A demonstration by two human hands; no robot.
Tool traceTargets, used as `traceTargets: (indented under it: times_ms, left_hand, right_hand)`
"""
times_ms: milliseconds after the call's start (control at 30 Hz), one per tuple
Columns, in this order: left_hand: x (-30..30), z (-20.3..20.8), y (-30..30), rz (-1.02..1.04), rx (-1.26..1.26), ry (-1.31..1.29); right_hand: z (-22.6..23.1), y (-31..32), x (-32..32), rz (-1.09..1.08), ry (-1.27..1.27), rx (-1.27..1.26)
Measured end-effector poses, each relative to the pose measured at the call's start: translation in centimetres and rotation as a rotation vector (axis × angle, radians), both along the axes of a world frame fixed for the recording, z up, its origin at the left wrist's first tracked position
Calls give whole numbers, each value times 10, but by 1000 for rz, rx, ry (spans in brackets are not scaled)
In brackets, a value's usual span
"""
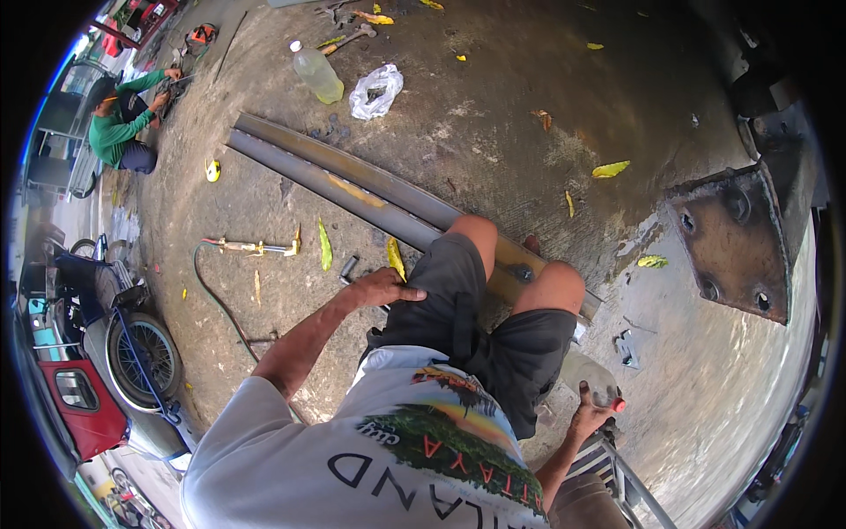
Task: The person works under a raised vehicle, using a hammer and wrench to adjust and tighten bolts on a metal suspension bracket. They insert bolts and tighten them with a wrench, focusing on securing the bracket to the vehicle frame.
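My left hand (pixel 384 287) lies on the left leg of my dark shorts, fingers stretched and holding nothing visible. A grey metal cylinder (pixel 350 267) shows just beside it on the floor, partly hidden behind the hand. My right hand (pixel 589 416) is closed round the neck end of a clear plastic bottle (pixel 592 377) with a red cap, low at my right side. Between and under my knees run long steel beams (pixel 330 181), lying on the concrete. A brass cutting torch (pixel 256 248) with a dark hose rests on the floor to the left.
A second bottle (pixel 317 75) with yellowish liquid, a white plastic bag (pixel 376 92) and a hammer (pixel 351 39) lie beyond the beams. A rusty steel plate (pixel 736 242) with holes stands right. A co-worker (pixel 119 128) sits far left. A motorcycle (pixel 132 353) is parked at left.
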State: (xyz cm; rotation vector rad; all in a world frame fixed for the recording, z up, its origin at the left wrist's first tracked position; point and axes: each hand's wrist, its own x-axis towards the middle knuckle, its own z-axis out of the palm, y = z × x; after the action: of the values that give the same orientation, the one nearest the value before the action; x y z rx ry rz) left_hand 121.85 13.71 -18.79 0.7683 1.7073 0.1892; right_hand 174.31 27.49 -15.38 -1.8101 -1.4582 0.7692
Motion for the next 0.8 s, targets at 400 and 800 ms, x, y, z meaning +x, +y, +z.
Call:
traceTargets:
  times_ms: [400,800]
  left_hand:
    - [-62,-22,51,-15,174,-20]
    - [-149,-139,93,414,537,82]
  right_hand:
    - [-28,0,24,-384,142,-306]
    - [260,48,-36,-26,-149,210]
